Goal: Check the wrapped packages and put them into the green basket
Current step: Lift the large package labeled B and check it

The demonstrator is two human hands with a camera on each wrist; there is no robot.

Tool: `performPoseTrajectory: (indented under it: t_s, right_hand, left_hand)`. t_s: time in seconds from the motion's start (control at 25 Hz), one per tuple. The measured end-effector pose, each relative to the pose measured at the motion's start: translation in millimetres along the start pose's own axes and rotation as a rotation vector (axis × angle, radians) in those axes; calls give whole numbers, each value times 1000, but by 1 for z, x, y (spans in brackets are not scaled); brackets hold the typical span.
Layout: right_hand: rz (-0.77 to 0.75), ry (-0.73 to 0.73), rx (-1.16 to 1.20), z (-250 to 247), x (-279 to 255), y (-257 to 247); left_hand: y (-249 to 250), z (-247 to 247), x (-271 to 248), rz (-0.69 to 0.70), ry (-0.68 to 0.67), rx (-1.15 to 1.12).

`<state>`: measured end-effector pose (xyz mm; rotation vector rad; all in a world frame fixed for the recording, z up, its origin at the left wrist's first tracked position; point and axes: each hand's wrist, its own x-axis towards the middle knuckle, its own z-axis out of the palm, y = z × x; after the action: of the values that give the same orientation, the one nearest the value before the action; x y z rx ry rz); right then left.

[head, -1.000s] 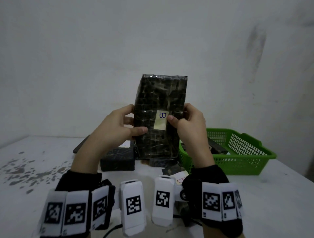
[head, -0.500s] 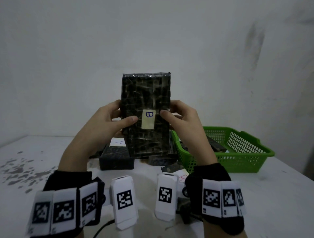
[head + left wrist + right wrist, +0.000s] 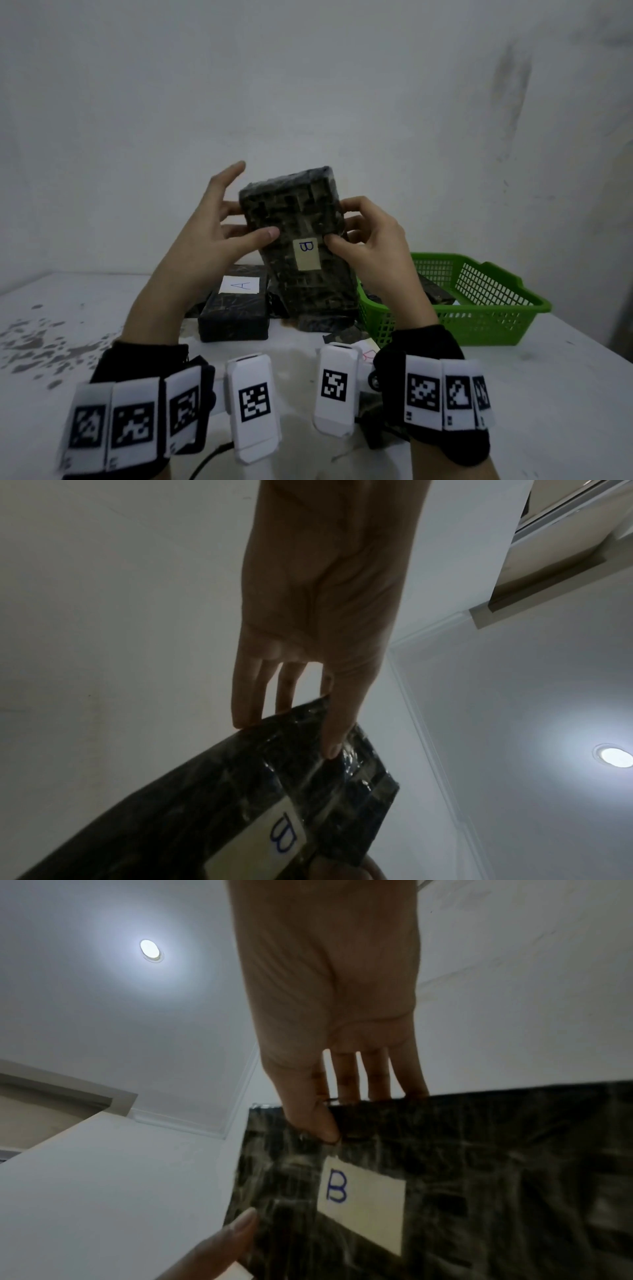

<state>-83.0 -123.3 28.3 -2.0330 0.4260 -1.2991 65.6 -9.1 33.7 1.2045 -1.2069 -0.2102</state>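
Note:
A dark wrapped package [image 3: 301, 212] with a yellow label marked B [image 3: 306, 253] is held up above the table, tilted with its top leaning back and left. My left hand [image 3: 239, 222] pinches its left edge, thumb on the front, with the index finger raised free. My right hand [image 3: 342, 222] pinches the right edge, thumb beside the label. The left wrist view shows the package [image 3: 240, 791] under the left hand [image 3: 287, 735]. In the right wrist view the right hand [image 3: 352, 1110] grips the package [image 3: 479, 1150]. The green basket [image 3: 496, 274] stands to the right, behind the right hand.
A wrapped package labelled A [image 3: 236, 305] lies on the white table [image 3: 548, 394] below the held one, with more dark packages [image 3: 318, 322] beside it. One dark package [image 3: 435, 291] lies in the basket. A wall rises close behind.
The package B has tipped from upright to leaning back and left, and sits lower between the hands. My left index finger has lifted off it.

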Motion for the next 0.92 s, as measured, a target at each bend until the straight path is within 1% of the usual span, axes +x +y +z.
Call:
performPoseTrajectory:
  t_s: [0.08, 0.16, 0.24, 0.32, 0.4, 0.44, 0.48, 0.56, 0.6, 0.72, 0.76, 0.84, 0.92]
  right_hand:
    - [-38, -43, -18, 0, 0, -1]
    - [-70, -49, -15, 2, 0, -1]
    - [-70, -56, -20, 0, 1, 0]
    - [-44, -55, -102, -4, 2, 2]
    - [19, -15, -171, -9, 4, 9]
    - [64, 16, -169, -11, 4, 12]
    - [105, 44, -126, -13, 4, 15]
    - [165, 74, 47, -16, 3, 18]
    - [170, 77, 116, -18, 3, 19]
    - [189, 106, 219, -21, 5, 20]
    - [211, 121, 259, -21, 5, 18]
    - [244, 131, 350, -22, 6, 18]
    - [249, 78, 369, -24, 5, 16]
  left_hand:
    - [0, -1, -1, 53, -7, 39]
    - [-3, 0, 0, 72, 4, 103]
    - [-3, 1, 1, 30, 28, 63]
    - [-3, 1, 2, -29, 40, -30]
    - [-1, 0, 3, -82, 39, -113]
    - [0, 0, 2, -104, 31, -146]
    - [0, 0, 2, -126, 23, -177]
    - [0, 3, 1, -171, 5, -206]
    - [-1, 3, 0, -183, 3, -164]
    - [-5, 1, 1, -144, 0, 172]
    - [-5, 1, 1, -131, 13, 211]
    - [-3, 2, 0, -120, 28, 168]
    - [-2, 6, 0, -120, 45, 92]
